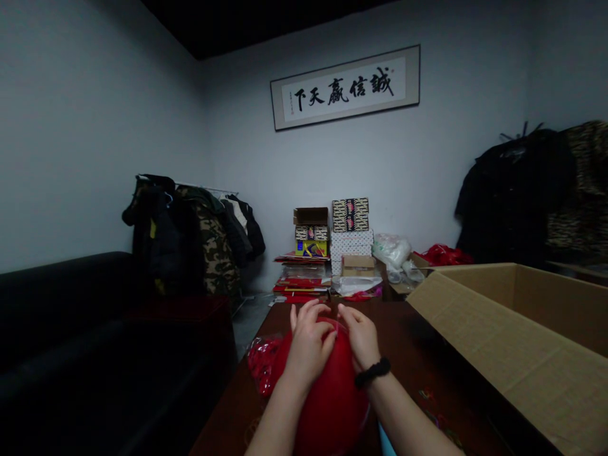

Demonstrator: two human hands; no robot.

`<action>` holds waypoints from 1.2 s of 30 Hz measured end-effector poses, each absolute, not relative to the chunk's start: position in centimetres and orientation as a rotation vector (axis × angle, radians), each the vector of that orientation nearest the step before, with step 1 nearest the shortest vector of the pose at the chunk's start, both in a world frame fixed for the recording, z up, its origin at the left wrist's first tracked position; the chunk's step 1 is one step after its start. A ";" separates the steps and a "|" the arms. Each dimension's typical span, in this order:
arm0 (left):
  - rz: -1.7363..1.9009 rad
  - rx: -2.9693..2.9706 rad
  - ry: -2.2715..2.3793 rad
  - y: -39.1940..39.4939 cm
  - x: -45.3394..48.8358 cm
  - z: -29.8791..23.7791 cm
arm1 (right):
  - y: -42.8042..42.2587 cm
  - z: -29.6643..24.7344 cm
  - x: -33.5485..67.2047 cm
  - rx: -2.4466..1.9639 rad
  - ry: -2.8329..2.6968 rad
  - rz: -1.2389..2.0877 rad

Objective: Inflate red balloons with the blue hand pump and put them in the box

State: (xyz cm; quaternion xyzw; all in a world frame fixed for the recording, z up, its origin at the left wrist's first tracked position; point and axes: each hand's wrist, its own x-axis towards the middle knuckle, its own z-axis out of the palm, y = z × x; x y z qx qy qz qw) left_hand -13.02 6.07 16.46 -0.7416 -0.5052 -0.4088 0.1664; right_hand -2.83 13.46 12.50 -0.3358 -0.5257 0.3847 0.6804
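Smooth balloon (332, 399), matt cardboard box (503, 342)

And it's both hands at the red balloon (332, 405) above the bench (399, 323): the left grip (306, 339) bends over its top, the right grip (361, 339), black band (373, 372) at the wrist, curls in at its upper right, and what the fingertips pinch is too small to tell! Just left of the balloon lies a shiny packet (261, 367), and right of it looms an open cardboard box (503, 342). Well beyond it, stacked boxes (351, 244) stand beneath framed calligraphy (345, 88)!
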 end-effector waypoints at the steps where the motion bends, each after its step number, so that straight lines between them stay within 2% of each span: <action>1: -1.164 -2.113 -1.435 6.1 -13.0 16.5 | 13.5 12.4 -3.0 -0.748 -1.172 0.897; 13: -1.186 -2.192 -1.460 5.6 -13.3 16.8 | 14.1 12.5 -1.1 -0.610 -1.372 0.834; 19: -1.336 -2.181 -1.421 5.8 -14.6 18.0 | 12.9 13.5 0.9 -0.475 -1.731 0.852; 25: -1.531 -2.128 -1.390 6.2 -14.8 17.8 | 12.1 14.6 0.9 -0.504 -1.872 0.667; 36: -1.480 -1.971 -1.458 5.2 -14.0 18.0 | 11.6 14.7 0.1 -0.545 -1.851 0.270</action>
